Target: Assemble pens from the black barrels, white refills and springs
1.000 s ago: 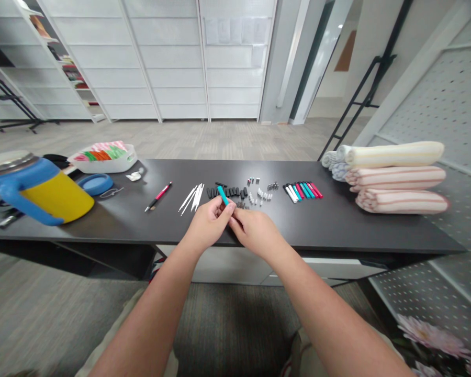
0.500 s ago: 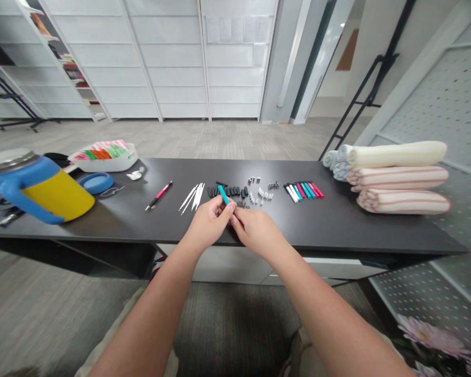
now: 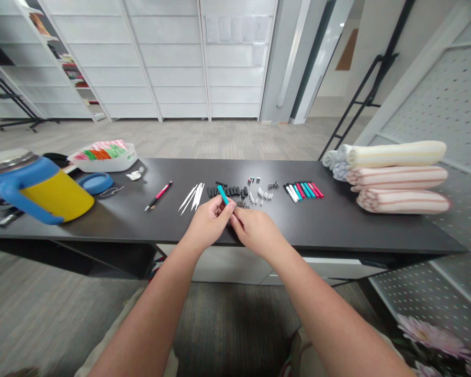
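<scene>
My left hand (image 3: 207, 222) is closed round a teal pen barrel (image 3: 222, 194), which sticks up and away from my fingers. My right hand (image 3: 254, 229) is pinched against the barrel's lower end, fingertips touching my left fingers; what it pinches is hidden. Both hands hover over the near middle of the black table (image 3: 337, 225). Just beyond them lie black pen parts (image 3: 232, 191), white refills (image 3: 192, 197), small springs and metal tips (image 3: 261, 195), and a row of teal, red and white barrels (image 3: 304, 190).
A finished red pen (image 3: 158, 196) lies left of the refills. At the far left stand a yellow and blue jug (image 3: 43, 191), a blue lid (image 3: 96, 184) and a white tray of coloured packets (image 3: 104, 155). Rolled towels (image 3: 392, 175) are stacked at the right.
</scene>
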Available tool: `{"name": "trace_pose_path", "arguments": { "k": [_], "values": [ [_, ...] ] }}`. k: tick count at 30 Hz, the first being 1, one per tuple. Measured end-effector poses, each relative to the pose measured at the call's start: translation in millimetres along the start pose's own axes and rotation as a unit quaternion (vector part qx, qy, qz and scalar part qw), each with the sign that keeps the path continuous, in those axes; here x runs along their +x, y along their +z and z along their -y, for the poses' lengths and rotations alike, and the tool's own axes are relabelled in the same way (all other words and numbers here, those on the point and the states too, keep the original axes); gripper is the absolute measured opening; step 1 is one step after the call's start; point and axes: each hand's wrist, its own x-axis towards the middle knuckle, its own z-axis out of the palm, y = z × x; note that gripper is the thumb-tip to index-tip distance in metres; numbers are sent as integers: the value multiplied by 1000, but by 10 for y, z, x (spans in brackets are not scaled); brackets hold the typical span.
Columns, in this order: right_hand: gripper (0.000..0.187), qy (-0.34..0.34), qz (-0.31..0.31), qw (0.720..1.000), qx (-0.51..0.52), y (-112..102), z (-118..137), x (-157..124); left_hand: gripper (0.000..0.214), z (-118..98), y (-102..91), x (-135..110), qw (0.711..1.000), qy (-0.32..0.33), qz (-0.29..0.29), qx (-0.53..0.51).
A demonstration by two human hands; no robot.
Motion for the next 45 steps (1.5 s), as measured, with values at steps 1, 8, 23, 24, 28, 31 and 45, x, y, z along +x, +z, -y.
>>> {"name": "trace_pose_path", "arguments": {
  "k": [1, 8, 23, 24, 28, 31, 45],
  "values": [
    [34, -1, -1, 1000, -1, 1, -1, 0, 35, -3, -2, 0, 1000, 0, 1, -1],
    [33, 7, 10, 1000, 0, -14, 6, -1, 32, -40, -16, -7, 1000, 1, 4, -12],
    [34, -1, -5, 1000, 8, 13, -7, -9, 34, -87, -22, -7, 1000, -6, -1, -2],
    [34, -3, -6, 1000, 9, 11, -6, -11, 34, -82, -23, -7, 1000, -7, -3, 1],
    [35, 0, 0, 1000, 9, 4, -1, -10, 38, -78, -30, -12, 999, -11, -13, 33],
    [32, 0, 0, 1000, 13, 15, -3, -7, 42, -78, -36, -18, 998, -20, -22, 63],
    [35, -10, -54, 992, 112, -1, -64, -15, 64, -934, -127, -455, 966, 137, -133, -173]
  ]
}}
